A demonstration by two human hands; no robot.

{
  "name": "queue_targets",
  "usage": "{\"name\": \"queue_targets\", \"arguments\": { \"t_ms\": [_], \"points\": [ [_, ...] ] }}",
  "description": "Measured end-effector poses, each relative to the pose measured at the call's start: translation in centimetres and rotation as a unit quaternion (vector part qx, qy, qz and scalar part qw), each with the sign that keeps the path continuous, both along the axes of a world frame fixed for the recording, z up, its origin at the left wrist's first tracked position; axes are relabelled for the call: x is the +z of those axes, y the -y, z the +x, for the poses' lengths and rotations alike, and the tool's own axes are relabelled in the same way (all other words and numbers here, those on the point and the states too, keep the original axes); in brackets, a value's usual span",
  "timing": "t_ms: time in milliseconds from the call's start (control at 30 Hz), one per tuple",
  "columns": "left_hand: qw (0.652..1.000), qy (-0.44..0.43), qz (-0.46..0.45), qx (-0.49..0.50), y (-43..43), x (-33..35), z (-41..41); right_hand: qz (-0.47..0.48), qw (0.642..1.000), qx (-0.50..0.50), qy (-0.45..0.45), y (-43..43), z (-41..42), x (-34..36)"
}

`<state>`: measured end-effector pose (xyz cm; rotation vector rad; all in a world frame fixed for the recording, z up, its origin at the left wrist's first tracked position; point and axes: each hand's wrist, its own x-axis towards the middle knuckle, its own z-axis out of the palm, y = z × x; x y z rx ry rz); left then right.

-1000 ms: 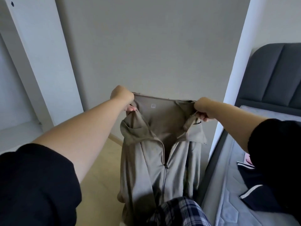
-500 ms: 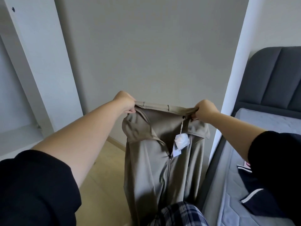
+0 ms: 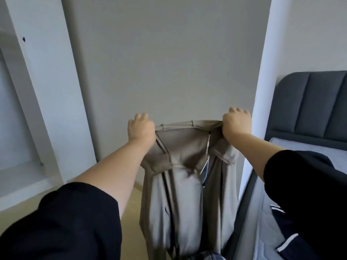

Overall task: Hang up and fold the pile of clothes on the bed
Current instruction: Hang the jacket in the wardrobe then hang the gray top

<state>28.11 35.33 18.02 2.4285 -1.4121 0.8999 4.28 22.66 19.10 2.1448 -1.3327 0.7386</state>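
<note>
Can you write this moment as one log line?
phase: holding up | left hand: grips beige jacket top edge | right hand: grips top edge | beige jacket: hanging beside bed

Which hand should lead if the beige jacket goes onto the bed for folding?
Probably the right hand: it grips the jacket at its top edge on the side next to the bed. The left hand holds the other end, over by the white shelves.

Soft even daylight, muted cool tones, faint shadows, motion blur low down, wide-angle bending at edges
</note>
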Motion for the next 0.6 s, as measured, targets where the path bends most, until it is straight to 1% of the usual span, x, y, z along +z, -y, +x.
{"name": "queue_targets", "arguments": {
  "t_ms": [67, 100, 133, 200, 267, 300, 367, 400, 433, 467, 533, 600],
  "points": [
    [0.995, -0.066, -0.074, 0.023, 0.1, 1.0, 0.4, 0.01, 0.995, -0.008, 0.096, 0.5, -1.8, 0.5],
    [0.987, -0.114, -0.109, 0.034, 0.0, 1.8, 0.4, 0.037, 0.99, -0.015, 0.136, 0.5, -2.5, 0.8],
    [0.974, -0.171, -0.146, 0.036, -0.1, 2.6, 0.1, 0.084, 0.98, -0.027, 0.177, 0.4, -3.1, 1.4],
    [0.936, -0.285, -0.207, 0.015, 0.0, 4.2, -1.0, 0.182, 0.947, -0.031, 0.262, -0.2, -3.7, 2.6],
    [0.89, -0.385, -0.244, -0.028, 0.5, 5.6, -2.5, 0.276, 0.898, 0.007, 0.341, -1.1, -3.7, 4.3],
    [0.865, -0.427, -0.26, -0.047, 0.7, 6.1, -3.2, 0.312, 0.865, 0.033, 0.391, -1.6, -3.7, 5.1],
    [0.822, -0.482, -0.294, -0.075, 1.1, 7.1, -4.6, 0.348, 0.78, 0.08, 0.514, -2.3, -4.2, 6.7],
    [0.814, -0.487, -0.305, -0.087, 1.1, 7.6, -5.3, 0.345, 0.75, 0.088, 0.558, -2.7, -4.8, 7.4],
    [0.818, -0.474, -0.309, -0.104, 1.0, 8.1, -6.1, 0.331, 0.735, 0.097, 0.584, -3.0, -5.5, 8.1],
    [0.832, -0.445, -0.307, -0.125, 0.9, 8.7, -6.8, 0.301, 0.744, 0.106, 0.587, -3.3, -6.3, 8.8],
    [0.861, -0.368, -0.309, -0.165, 0.2, 10.1, -8.3, 0.221, 0.775, 0.125, 0.579, -3.8, -8.1, 10.3],
    [0.87, -0.317, -0.327, -0.189, -0.4, 12.0, -9.7, 0.162, 0.777, 0.14, 0.591, -5.0, -10.0, 12.1]
  ]
}}
